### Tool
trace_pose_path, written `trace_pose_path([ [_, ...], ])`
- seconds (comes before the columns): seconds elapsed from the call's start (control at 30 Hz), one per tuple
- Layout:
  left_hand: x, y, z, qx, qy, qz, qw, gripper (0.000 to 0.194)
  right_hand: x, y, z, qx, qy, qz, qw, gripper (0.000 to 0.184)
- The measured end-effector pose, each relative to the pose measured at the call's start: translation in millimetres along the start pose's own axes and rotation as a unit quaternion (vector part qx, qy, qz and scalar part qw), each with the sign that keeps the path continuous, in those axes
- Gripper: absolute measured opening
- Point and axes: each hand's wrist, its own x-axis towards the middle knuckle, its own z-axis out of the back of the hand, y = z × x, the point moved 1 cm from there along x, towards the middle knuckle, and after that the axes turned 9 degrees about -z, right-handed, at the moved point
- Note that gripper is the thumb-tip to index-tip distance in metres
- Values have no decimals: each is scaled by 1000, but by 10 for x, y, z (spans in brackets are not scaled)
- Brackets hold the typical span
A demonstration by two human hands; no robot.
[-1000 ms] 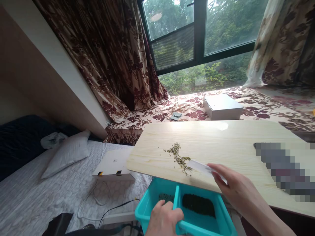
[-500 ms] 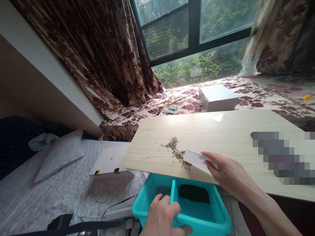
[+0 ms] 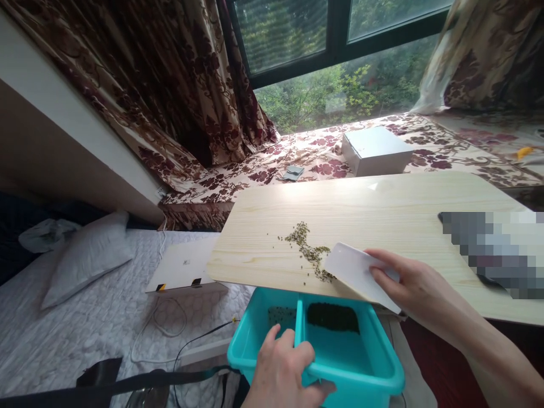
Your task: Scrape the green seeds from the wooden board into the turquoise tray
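The loose greenish grains (image 3: 312, 252) lie in a ragged trail near the middle of the frame, on the pale wooden bench (image 3: 382, 207), with a few strays to the left of the trail. A white card (image 3: 355, 269) meets the trail's right side, tilted, with its lower part out over the near edge of the bench. The right hand (image 3: 416, 286) has its grip clamped on the card, thumb and fingers pinching its right end. Below, at the bottom centre, the teal bin (image 3: 355, 377) sits close under that edge; its left compartment has a sprinkle of small grains, its right one a dark heap (image 3: 334, 317) against the far wall. The left hand (image 3: 280, 368) has its grip closed on the bin's near rim, beside the divider (image 3: 300, 317). The step in hand looks like working the card against the grains; moving it from here would call for a low, level edge and a steady bin, since grains could slip past the corner. Bare wood left of and above the trail gives the card room. Rightward, a dark pixelated item (image 3: 488, 249) limits the reach, while the white box (image 3: 182, 263) sits beside the bench's left end, at the left of the frame.
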Motion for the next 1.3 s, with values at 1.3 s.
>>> trace_pose_path([
  [1.3,-31,110,-62,38,-43,-74,996,36,-157,-67,111,62,39,-58,996,37],
])
